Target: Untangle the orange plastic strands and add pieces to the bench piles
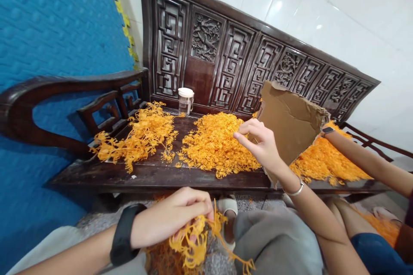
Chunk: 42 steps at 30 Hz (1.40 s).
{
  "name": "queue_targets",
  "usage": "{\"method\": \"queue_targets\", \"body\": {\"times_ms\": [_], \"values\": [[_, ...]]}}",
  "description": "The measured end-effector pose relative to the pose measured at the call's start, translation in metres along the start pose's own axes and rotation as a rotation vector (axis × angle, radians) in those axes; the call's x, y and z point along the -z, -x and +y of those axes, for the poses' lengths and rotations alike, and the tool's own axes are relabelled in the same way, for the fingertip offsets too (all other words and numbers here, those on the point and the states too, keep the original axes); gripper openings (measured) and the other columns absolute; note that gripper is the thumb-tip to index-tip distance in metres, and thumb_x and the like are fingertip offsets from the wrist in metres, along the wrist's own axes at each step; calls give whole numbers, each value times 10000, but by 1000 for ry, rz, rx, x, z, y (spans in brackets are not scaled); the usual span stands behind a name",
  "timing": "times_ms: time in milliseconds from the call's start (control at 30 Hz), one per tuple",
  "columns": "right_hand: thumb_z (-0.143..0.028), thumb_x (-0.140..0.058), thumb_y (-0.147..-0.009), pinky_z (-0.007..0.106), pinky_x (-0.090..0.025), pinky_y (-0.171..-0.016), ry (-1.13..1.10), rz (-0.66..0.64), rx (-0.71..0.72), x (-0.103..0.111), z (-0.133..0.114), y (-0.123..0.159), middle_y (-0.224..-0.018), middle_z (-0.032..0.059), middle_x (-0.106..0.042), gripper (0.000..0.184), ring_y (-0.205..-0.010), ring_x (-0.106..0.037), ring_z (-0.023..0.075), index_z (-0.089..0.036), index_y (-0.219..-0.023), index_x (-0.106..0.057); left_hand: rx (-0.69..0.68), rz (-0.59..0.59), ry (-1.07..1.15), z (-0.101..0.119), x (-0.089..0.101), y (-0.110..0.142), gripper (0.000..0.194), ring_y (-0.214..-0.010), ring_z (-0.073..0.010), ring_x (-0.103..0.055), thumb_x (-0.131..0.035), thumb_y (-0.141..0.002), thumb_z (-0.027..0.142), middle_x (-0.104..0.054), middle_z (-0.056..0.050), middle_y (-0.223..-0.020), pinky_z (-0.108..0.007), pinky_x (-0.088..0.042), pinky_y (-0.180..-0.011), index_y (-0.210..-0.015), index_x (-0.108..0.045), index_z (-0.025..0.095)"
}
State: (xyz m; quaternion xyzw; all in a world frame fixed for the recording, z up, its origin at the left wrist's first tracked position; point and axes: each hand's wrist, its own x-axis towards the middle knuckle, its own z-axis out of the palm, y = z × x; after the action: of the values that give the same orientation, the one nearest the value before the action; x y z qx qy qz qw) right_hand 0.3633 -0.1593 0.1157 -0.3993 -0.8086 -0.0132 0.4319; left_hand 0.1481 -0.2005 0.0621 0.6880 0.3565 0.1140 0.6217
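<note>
My left hand (171, 217), with a black watch on its wrist, is low in front of me and closed on a bunch of orange plastic strands (193, 245) that hang over my lap. My right hand (261, 142), with a silver bracelet on its wrist, reaches over the middle heap of orange pieces (216, 146) on the dark wooden bench (145, 176). Its fingers are curled with thumb and forefinger pinched; what they hold is hidden. A torn sheet of brown cardboard (293, 120) stands right behind this hand.
Another person's arm with a wristwatch (355, 154) reaches in from the right to the cardboard's far edge. More orange heaps lie at the bench's left (138, 137) and right (325, 163). A clear jar with a white lid (186, 101) stands by the carved backrest. A blue padded wall (48, 30) is on the left.
</note>
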Motion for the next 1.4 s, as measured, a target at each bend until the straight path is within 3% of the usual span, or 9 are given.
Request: {"method": "queue_targets", "body": {"times_ms": [100,233,600,800,933,1067,1133,1233,1400], "values": [[-220,-544,-789,299,-372,-716,-33,-13,-19,8,-13,7,-683,2,-571,148,-686,-507,121,-181,-646,-546,4,-17,43,2,0,2,275,-518,-126,-517,-440,-778,378,-559,34,-532,-215,-380,-529,-698,-610,178],[-220,-541,-796,281,-359,-678,-103,-193,14,14,-29,23,-655,-7,-576,152,-638,-500,102,-174,-651,-549,-9,-22,150,4,1,4,359,-506,-142,-539,-359,-813,403,-601,6,-477,-243,-407,-570,-719,-610,165],[-323,-534,-805,278,-367,-708,-219,-467,48,3,-44,42,-757,14,-597,151,-712,-502,110,-180,-821,-582,-109,-178,616,-5,4,1,418,-543,-119,-497,-375,-798,464,-647,-44,-795,-209,-383,-426,-1056,-535,176],[-470,-665,-634,241,-395,-613,-274,-477,42,-5,-62,47,-730,16,-562,436,-664,-485,109,-148,-905,-551,1,-82,519,6,-9,1,337,-497,-110,-460,-451,-746,413,-570,13,-646,-223,-350,-436,-952,-560,168],[-298,-626,-725,205,-415,-612,-361,-571,34,3,-67,47,-783,6,-597,315,-666,-505,81,-172,-998,-531,10,-121,403,6,-11,3,473,-377,-69,-321,-292,-802,554,-471,50,-489,-207,-250,-394,-844,-553,162],[-234,-582,-759,219,-437,-645,-460,-675,-33,14,-63,45,-838,11,-607,235,-700,-515,85,-187,-986,-540,-67,-184,231,5,-9,7,448,-351,-49,-243,-363,-788,578,-436,87,-462,-194,-172,-376,-956,-503,188],[-195,-582,-749,228,-444,-655,-506,-718,-83,17,-59,44,-853,15,-599,236,-713,-510,89,-181,-981,-541,-57,-218,169,5,-10,8,412,-360,-51,-247,-421,-770,561,-403,91,-441,-197,-164,-376,-864,-530,174],[-121,-559,-731,234,-451,-659,-535,-732,-166,16,-53,44,-870,23,-586,286,-720,-501,92,-180,-1009,-528,-39,-153,80,4,-11,8,344,-425,-57,-242,-518,-743,485,-315,92,-465,-204,-173,-409,-651,-532,154],[-72,-529,-709,220,-431,-629,-435,-784,-183,6,-45,48,-825,8,-562,299,-683,-475,83,-175,-989,-543,-87,-34,41,-4,-10,2,310,-503,-73,-267,-549,-724,389,-319,78,-512,-219,-211,-472,-544,-449,157]]}}
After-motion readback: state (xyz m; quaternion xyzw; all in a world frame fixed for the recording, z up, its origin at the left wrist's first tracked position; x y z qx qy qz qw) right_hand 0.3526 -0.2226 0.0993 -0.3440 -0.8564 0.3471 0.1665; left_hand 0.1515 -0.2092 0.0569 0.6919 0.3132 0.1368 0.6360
